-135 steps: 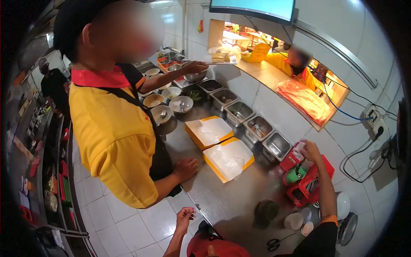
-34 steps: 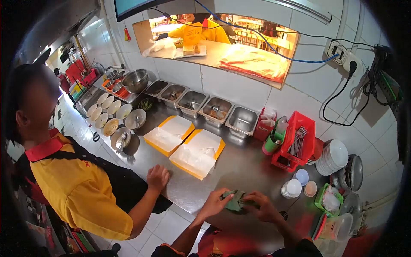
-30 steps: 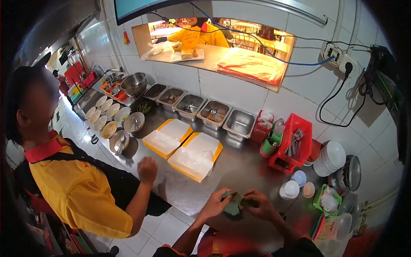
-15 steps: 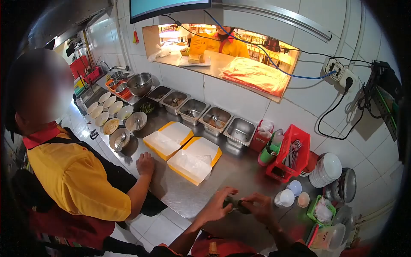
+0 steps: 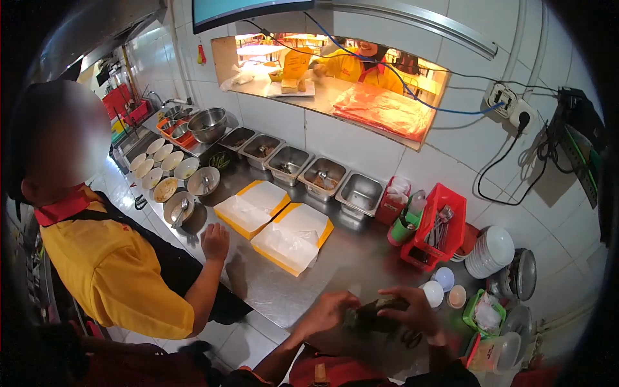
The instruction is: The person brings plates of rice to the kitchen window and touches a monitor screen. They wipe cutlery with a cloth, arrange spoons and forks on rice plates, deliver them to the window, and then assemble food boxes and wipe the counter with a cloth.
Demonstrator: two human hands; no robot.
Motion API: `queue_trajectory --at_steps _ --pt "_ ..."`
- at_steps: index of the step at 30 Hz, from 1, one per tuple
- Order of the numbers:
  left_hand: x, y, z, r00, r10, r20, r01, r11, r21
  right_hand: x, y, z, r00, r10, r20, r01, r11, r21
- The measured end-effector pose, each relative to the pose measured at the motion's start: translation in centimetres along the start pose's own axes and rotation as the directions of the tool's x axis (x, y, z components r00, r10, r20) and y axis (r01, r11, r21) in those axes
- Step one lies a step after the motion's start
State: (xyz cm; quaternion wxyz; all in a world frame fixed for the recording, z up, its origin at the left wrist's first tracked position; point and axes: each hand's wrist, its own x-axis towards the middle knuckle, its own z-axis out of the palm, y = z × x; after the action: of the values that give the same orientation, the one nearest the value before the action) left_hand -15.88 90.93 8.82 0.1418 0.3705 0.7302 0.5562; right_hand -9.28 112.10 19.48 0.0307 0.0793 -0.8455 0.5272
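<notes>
Over the front of the steel counter, my left hand [image 5: 330, 311] pinches one end of a dark green, leaf-like bundle [image 5: 371, 317]. My right hand [image 5: 412, 313] has its fingers curled over the bundle's other end. Blur and shadow hide its exact kind. Below my right hand lie the handles of what looks like scissors [image 5: 411, 338]. Ahead and to the left are two yellow-edged open boxes, the nearer box [image 5: 293, 242] and the farther box [image 5: 253, 208], both lined with white paper.
Steel food pans [image 5: 322, 174] line the wall. A red cutlery basket [image 5: 445, 219], stacked white bowls [image 5: 493, 248] and a green basket [image 5: 483, 313] stand right. A co-worker in a yellow shirt [image 5: 122, 271] stands left, one hand over the counter by used bowls [image 5: 177, 208].
The dark green bundle now shows longer between my hands, and my right hand has shifted right. The scissors-like handles have come into view. The co-worker's hand has lifted slightly.
</notes>
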Motion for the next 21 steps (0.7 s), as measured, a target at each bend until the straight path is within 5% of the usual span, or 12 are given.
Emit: queue_trajectory --at_steps 3,6,8,12,14,17,21 --pt "1.5 0.9 0.2 0.998 0.016 -0.053 -0.027 0.979 -0.201 -0.6 2.5 -1.2 0.999 0.026 0.027 -0.023 0.992 -0.123" --pt "3.7 2.6 2.8 0.944 0.224 -0.244 -0.274 0.941 -0.199 -0.3 0.8 -1.2 0.997 0.061 0.053 -0.051 0.983 -0.178" --pt "4.4 -0.9 3.2 0.965 0.194 0.174 -0.174 0.977 -0.123 -0.6 0.8 -1.6 0.983 -0.094 -0.16 0.064 0.981 -0.185" --pt "7.0 -6.2 1.5 0.993 0.082 -0.083 -0.053 0.951 0.304 -0.2 2.6 -5.4 0.871 0.016 -0.492 -0.102 0.984 -0.149" --pt "8.5 -3.9 -1.6 0.953 0.268 -0.143 -0.206 0.916 0.343 0.0 3.7 -7.5 0.84 -0.056 -0.54 -0.025 0.99 -0.142" --pt "9.5 0.7 -4.8 0.954 0.226 -0.198 -0.147 0.926 0.348 -1.6 6.2 -9.1 0.816 0.054 -0.575 0.011 0.994 0.109" --pt "7.4 4.4 -7.2 0.97 0.219 -0.108 -0.161 0.906 0.392 -5.2 3.5 -8.3 0.911 0.004 -0.412 0.046 0.993 0.112"
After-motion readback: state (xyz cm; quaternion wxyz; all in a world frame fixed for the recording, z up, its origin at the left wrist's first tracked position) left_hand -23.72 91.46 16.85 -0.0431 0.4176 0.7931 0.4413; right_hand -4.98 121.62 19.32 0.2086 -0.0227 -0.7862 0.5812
